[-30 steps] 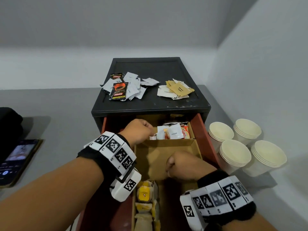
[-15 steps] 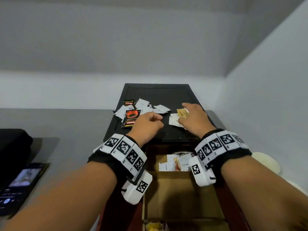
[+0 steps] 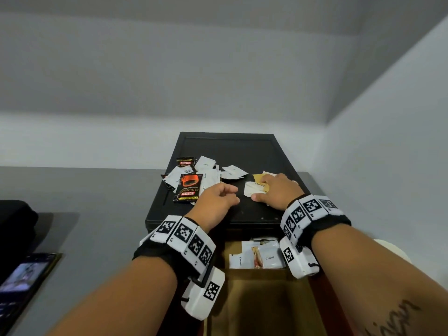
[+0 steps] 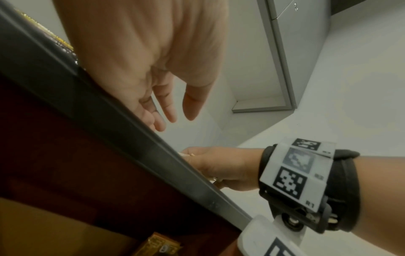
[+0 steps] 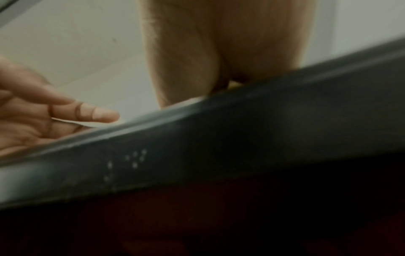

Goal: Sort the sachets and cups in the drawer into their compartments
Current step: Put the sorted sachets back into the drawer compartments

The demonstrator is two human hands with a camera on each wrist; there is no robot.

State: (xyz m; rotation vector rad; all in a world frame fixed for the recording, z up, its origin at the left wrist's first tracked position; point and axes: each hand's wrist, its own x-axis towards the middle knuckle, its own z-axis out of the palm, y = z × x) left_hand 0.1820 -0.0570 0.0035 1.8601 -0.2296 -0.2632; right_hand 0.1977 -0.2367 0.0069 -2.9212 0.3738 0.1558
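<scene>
On the black cabinet top lie two piles of sachets. The left pile mixes white sachets with black Kopiko ones. My right hand covers the right pile of yellow and white sachets, fingers bent over them and thumb at their near edge. My left hand hovers by the front edge, loosely curled and holding nothing, as the left wrist view shows. Below, the open drawer holds cream sachets in its back compartment. The cardboard compartment in front of that one holds nothing.
A phone lies on the grey floor at the far left, beside a black object. A sliver of a white paper cup shows behind my right forearm. Walls close in behind and to the right.
Both hands rose out of the drawer to the cabinet top. The right hand went onto the yellow and white pile and has drawn its fingers in. The view tilted upward.
</scene>
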